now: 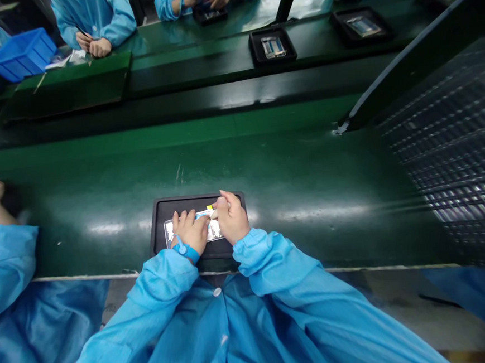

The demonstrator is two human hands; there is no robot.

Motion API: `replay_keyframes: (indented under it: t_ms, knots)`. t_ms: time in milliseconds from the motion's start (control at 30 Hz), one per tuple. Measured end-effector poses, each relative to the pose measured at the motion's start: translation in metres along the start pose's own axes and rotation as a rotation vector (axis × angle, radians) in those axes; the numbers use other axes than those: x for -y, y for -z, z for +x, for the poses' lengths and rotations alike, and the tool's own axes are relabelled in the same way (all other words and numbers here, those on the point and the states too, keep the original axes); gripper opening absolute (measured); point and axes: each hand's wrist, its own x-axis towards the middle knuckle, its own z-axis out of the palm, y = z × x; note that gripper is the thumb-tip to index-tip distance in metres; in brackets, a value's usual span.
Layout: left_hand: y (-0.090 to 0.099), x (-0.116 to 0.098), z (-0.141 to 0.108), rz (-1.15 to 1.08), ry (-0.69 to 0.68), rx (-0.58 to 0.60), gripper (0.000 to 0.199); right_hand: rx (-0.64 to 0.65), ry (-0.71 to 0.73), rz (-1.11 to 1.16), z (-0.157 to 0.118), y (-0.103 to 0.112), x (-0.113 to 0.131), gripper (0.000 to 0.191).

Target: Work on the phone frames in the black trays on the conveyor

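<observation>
A black tray (pixel 157 224) lies near the front edge of the green bench. In it is a phone-like device (pixel 169 232) with a white frame, partly covered by my hands; a small yellow piece (pixel 210 207) shows at its far edge. My left hand (pixel 191 230), with a blue strap round the wrist, rests on the device with its fingers apart. At the device's right part is my right hand (pixel 232 218), its fingers curled in a pinch; what they hold is too small to make out.
Beyond a ledge, a conveyor (pixel 215 44) carries black trays (pixel 272 46) with devices. Two people's hands work opposite, near a blue bin (pixel 25 55). A person's arm (pixel 5 261) is at the left. A dark rack (pixel 454 159) stands at the right.
</observation>
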Motion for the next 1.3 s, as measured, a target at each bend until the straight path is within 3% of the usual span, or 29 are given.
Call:
replay_keyframes:
  t_ms: [200, 367, 500, 600, 733, 800, 933, 1133, 1300]
  knots:
    - [0.003, -0.002, 0.001, -0.012, 0.015, 0.011, 0.028, 0.042, 0.169, -0.174, 0.002, 0.004, 0.009, 0.039]
    - [0.005, -0.002, 0.002, -0.020, 0.042, 0.089, 0.027, 0.287, 0.438, -0.473, 0.005, -0.001, 0.021, 0.034]
    - [0.007, -0.003, 0.004, -0.038, 0.064, 0.137, 0.029, 0.348, 0.481, -0.572, 0.004, -0.006, 0.021, 0.027]
    - [0.010, -0.004, 0.006, -0.062, 0.088, 0.173, 0.026, 0.274, 0.376, -0.468, 0.007, -0.007, 0.018, 0.025]
    - [0.015, -0.002, 0.011, -0.126, 0.185, 0.209, 0.024, 0.039, -0.026, -0.178, 0.015, -0.005, 0.012, 0.035]
    - [0.018, 0.001, 0.014, -0.174, 0.227, 0.247, 0.023, -0.043, -0.146, -0.034, 0.016, -0.005, 0.010, 0.038]
    - [0.023, 0.002, 0.022, -0.234, 0.276, 0.284, 0.020, -0.119, -0.198, 0.082, 0.010, -0.007, 0.007, 0.040]
    - [0.028, -0.008, 0.031, -0.282, 0.387, 0.278, 0.015, -0.114, -0.173, 0.050, 0.009, -0.008, 0.007, 0.039]
    - [0.031, -0.014, 0.035, -0.615, 0.552, 0.182, 0.004, -0.112, -0.174, 0.046, 0.011, -0.007, 0.004, 0.040]
